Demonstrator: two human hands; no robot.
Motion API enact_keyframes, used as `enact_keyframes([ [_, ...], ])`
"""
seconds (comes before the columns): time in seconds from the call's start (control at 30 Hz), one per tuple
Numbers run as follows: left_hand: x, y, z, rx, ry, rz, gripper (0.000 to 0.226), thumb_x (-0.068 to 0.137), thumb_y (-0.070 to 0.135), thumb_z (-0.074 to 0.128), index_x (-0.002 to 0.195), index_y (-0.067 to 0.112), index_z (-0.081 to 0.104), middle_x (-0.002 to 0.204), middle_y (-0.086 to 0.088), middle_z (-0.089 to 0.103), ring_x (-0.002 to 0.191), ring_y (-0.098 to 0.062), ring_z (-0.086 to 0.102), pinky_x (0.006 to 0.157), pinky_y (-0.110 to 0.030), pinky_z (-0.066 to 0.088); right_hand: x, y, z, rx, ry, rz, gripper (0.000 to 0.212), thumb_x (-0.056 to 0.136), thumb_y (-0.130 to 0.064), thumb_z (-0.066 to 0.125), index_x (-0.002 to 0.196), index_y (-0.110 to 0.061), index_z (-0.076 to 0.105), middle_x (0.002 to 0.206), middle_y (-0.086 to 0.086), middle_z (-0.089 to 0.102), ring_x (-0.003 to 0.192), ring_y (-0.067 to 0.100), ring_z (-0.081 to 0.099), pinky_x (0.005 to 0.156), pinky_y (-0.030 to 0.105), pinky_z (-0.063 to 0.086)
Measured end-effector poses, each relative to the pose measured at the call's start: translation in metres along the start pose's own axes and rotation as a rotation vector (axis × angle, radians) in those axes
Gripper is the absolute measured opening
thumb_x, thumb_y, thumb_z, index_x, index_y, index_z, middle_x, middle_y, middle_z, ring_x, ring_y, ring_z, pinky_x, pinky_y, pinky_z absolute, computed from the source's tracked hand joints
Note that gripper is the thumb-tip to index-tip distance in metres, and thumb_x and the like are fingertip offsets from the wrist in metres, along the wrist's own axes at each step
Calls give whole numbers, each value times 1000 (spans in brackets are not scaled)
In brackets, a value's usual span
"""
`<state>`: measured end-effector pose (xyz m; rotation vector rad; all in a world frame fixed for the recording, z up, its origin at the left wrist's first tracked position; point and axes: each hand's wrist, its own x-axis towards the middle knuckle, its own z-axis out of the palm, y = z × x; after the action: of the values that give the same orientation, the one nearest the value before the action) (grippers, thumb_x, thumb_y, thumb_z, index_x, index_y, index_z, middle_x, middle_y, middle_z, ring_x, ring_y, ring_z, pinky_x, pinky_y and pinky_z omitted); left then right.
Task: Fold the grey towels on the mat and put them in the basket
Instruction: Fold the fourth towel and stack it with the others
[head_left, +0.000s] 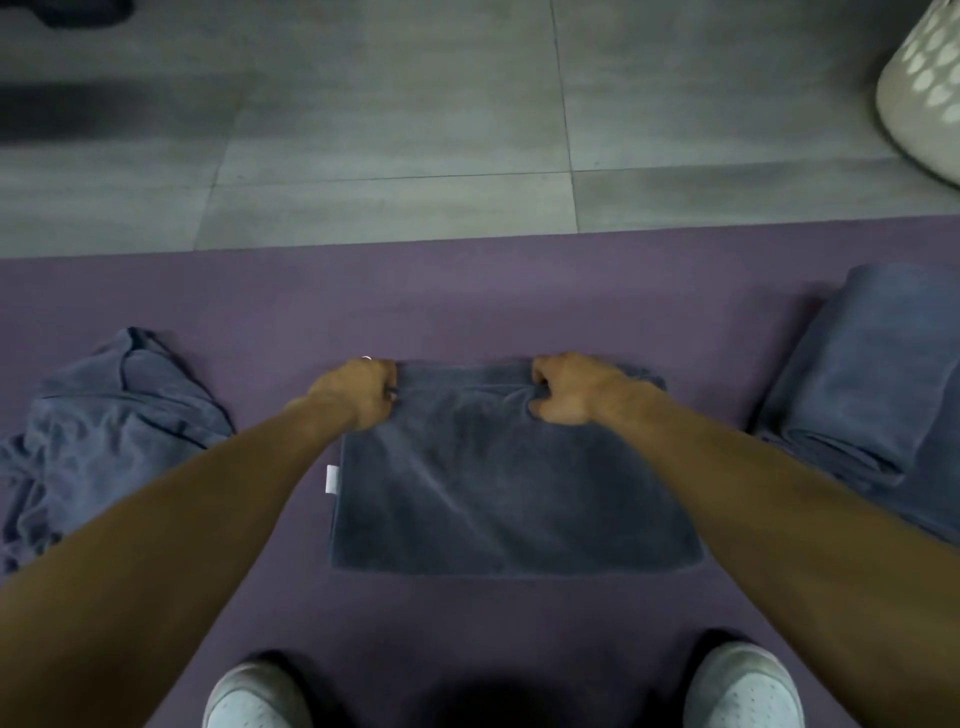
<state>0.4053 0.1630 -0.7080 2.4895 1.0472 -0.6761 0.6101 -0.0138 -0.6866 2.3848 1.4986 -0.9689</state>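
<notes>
Grey terry towel (514, 483) lies flat mid purple foam mat (467, 296), long axis crosswise; left hand (358, 392) and right hand (569, 389) each pinch its far edge, white perforated basket (919, 88) far right.

No text, brand, number or sign can be read anywhere in the frame. The only label in view is a small white tag (332, 479) sewn at the left edge of the flat grey towel (509, 493) in the middle of the frame, and its face is blank or too blurred to make out.
</notes>
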Motion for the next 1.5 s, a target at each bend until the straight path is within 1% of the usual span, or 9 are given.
enact_keyframes([
  [0.1,-1,-4,3,17,37,19,28,92,17,48,117,7,52,118,-19,60,109,-36,56,90,-39,46,15,4,18,22,117,-35,25,90,-37,53,107,-19,59,118,5,62,107,27,57,87,33,44],
  [0.33,7,-21,9,-196,158,-25,15,91,15,48,104,14,54,103,-15,66,95,-34,60,86,-42,50,22,13,36,189,368,3,23,97,-35,48,104,-14,56,112,9,64,103,32,59,84,38,46],
  [0.63,7,-7,38,-282,509,-70,17,94,15,48,107,14,59,102,-11,65,106,-32,53,94,-42,41,31,7,41,147,427,54,31,99,-37,44,110,-10,56,112,12,63,101,33,59,80,37,45],
  [0.8,8,9,40,-96,481,-145,30,86,11,51,115,12,58,112,-14,56,106,-33,47,96,-42,34,24,11,34,110,389,44,37,96,-46,45,110,-13,55,110,9,61,98,30,59,77,36,45],
  [0.9,4,41,46,-41,534,33,45,71,11,52,114,12,61,116,-14,55,103,-36,50,99,-42,34,14,25,28,55,342,78,45,92,-55,44,106,-15,56,107,7,62,97,29,59,75,34,42],
  [1.07,7,118,74,-75,502,348,46,85,29,42,125,11,56,130,-13,52,120,-32,48,111,-48,32,-19,54,22,19,388,183,46,93,-53,42,96,-13,63,101,12,68,97,34,61,77,35,43],
  [1.2,11,152,98,-19,457,391,56,88,29,40,142,15,41,145,-12,42,135,-31,36,116,-53,20,-44,66,35,143,462,202,43,97,-41,39,87,-11,68,95,18,70,92,38,63,77,38,49],
  [1.37,7,157,109,-58,555,372,42,91,27,38,125,8,54,141,-13,47,135,-29,37,116,-51,19,-48,102,41,735,499,424,29,90,-20,47,73,-9,67,77,16,72,74,31,70,74,37,57],
  [1.5,8,159,110,-74,602,385,39,91,25,39,122,7,54,141,-13,47,136,-29,36,117,-51,19,-35,129,49,636,410,448,28,80,-9,51,100,-20,66,92,13,71,85,32,68,81,39,58],
])
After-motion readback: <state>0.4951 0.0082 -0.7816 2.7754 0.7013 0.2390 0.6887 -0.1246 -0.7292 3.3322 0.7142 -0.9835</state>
